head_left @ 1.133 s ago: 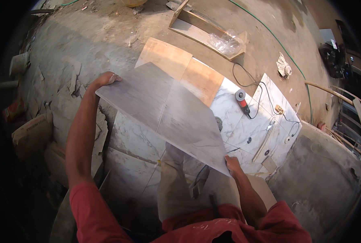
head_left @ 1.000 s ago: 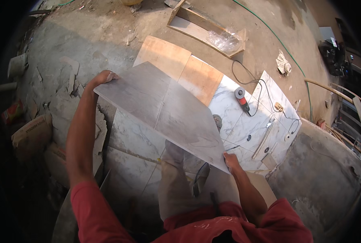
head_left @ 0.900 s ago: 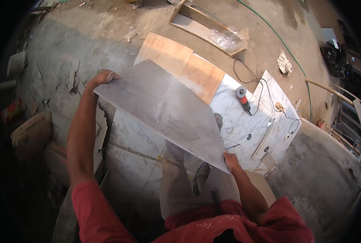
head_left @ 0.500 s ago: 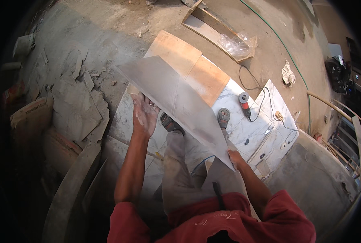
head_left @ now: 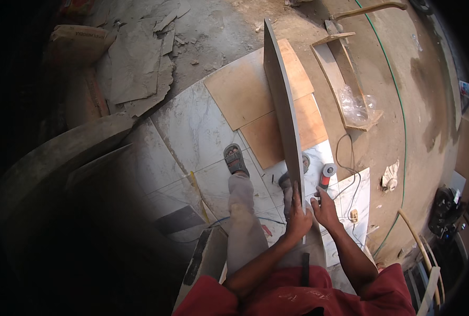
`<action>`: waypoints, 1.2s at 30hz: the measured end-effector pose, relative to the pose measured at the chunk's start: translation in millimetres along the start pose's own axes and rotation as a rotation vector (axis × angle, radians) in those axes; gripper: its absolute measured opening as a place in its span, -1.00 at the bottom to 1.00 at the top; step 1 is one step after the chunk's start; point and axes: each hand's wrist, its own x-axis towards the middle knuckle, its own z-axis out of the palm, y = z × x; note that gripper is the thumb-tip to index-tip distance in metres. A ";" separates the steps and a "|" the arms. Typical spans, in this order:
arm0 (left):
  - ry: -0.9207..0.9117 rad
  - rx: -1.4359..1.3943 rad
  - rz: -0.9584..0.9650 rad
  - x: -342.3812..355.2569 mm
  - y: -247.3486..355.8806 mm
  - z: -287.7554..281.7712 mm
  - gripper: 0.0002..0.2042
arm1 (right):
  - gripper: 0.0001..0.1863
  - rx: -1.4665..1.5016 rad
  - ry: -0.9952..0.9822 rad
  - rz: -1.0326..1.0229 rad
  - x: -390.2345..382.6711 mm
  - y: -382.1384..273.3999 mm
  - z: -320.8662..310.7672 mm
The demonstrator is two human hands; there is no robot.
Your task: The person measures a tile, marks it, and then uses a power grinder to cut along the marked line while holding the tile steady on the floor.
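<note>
A large thin grey tile (head_left: 283, 100) stands nearly edge-on in front of me, its long side pointing away. My left hand (head_left: 298, 220) grips its near end, fingers along the left face and thumb by the edge. My right hand (head_left: 326, 210) is just to the right of that end, its fingers apart and slightly bent; I see no firm hold on the tile. Beyond the right hand, an angle grinder (head_left: 326, 178) with a red and black body lies on the white marbled tiles (head_left: 192, 124). The grey tile partly hides my right foot.
Light brown sheets (head_left: 240, 97) lie over the marbled floor. A wooden trough (head_left: 333, 73) holding clear plastic stands at the far right, near a green hose (head_left: 397, 100). Broken slabs (head_left: 137, 68) and a brown sack (head_left: 79, 45) lie far left. A black cord (head_left: 352, 152) loops right of the grinder.
The grey tile has swung from slanting across my front to nearly edge-on. My left hand has moved from its far side to its near end; my right hand has come off its edge.
</note>
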 end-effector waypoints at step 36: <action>-0.388 0.803 0.358 -31.0 28.2 -282.2 -0.33 | -0.79 -1.349 -0.153 -0.890 37.9 -222.6 -207.8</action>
